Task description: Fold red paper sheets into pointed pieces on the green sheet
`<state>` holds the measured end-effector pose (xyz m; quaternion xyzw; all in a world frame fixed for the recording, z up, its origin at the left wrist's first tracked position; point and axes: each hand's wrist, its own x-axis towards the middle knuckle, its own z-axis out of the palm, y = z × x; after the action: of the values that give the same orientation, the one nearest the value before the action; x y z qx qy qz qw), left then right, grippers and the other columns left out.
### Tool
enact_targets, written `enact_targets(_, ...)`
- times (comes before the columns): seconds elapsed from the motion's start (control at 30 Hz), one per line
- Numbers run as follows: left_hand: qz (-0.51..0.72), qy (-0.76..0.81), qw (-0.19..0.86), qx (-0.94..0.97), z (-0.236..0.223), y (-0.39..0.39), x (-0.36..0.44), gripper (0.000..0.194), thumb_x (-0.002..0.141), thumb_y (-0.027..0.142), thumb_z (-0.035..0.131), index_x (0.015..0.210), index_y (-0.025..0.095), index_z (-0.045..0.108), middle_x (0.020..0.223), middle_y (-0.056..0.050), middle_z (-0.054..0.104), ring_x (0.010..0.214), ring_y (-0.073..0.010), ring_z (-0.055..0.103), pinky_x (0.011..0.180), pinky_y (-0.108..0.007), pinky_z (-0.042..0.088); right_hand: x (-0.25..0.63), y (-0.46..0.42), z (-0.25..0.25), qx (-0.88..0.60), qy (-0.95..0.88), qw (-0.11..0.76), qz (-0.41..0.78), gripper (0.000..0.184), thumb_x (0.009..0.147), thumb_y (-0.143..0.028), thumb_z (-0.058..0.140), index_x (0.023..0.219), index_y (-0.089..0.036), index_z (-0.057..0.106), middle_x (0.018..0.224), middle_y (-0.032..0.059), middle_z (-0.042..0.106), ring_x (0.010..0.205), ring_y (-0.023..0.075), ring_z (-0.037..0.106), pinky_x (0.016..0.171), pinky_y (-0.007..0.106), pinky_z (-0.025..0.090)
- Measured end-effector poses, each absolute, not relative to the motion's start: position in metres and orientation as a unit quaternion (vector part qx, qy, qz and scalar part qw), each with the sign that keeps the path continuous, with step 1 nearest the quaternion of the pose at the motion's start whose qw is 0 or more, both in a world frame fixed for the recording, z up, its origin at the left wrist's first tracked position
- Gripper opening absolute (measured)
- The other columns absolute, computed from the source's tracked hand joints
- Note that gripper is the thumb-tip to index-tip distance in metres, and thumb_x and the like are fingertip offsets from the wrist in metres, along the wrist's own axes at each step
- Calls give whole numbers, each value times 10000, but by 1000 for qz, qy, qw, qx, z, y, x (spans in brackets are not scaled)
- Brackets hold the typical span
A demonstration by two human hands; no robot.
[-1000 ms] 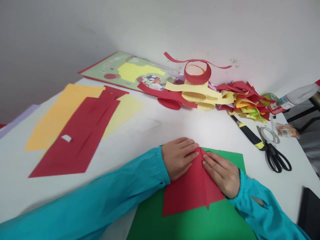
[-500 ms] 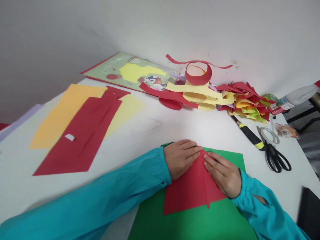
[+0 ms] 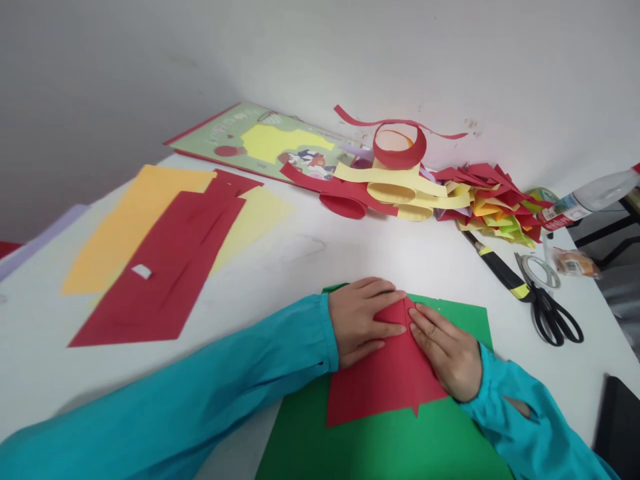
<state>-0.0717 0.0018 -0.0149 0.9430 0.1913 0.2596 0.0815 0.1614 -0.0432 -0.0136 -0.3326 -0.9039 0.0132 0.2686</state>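
A folded red paper (image 3: 385,380) with a pointed top lies on a green sheet (image 3: 390,447) near the table's front edge. My left hand (image 3: 357,320) lies on the paper's upper left fold with fingers stretched out flat. On the upper right fold rests my right hand (image 3: 447,350), its fingers flat and pressed together. The fingertips of both hands meet near the paper's tip. Both arms wear teal sleeves.
Red (image 3: 165,273), orange (image 3: 125,227) and yellow (image 3: 250,223) sheets lie at the left. A picture board (image 3: 250,140), paper loops (image 3: 400,147) and folded scraps (image 3: 490,200) sit by the wall. A utility knife (image 3: 497,267), tape roll (image 3: 539,270), scissors (image 3: 553,317) and bottle (image 3: 585,197) lie right.
My left hand's fingers have slid a little further over the red paper's upper left fold, pressing it down. My right hand has stayed almost still.
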Motion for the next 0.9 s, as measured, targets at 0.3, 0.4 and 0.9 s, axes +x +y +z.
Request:
enact_targets(0.3,264,188,96,941,-17,3,-71,364,803,329,485,1157,299,567,1328,-116,424,1154,-311,416,941,-529,367,159,-44,-13,-345,-897,277,12,342,946,-130,339,1196,-143,572,1187,104,617,1235,203,457,963,367,499)
enact_targets(0.4,263,192,93,941,-16,2,-71,353,803,336,491,1145,293,568,1322,-108,433,1160,-303,414,952,-520,366,158,-45,-14,-349,-896,276,17,344,948,-134,333,1196,-138,571,1182,109,619,1235,207,456,954,372,507)
enact_targets(0.9,260,231,92,933,-14,-7,-68,413,731,235,561,1140,296,561,1414,-116,318,1225,-333,364,973,-544,351,157,-42,-7,-310,-915,257,-12,305,928,-100,362,1109,-81,607,1171,156,614,1243,262,436,896,424,540)
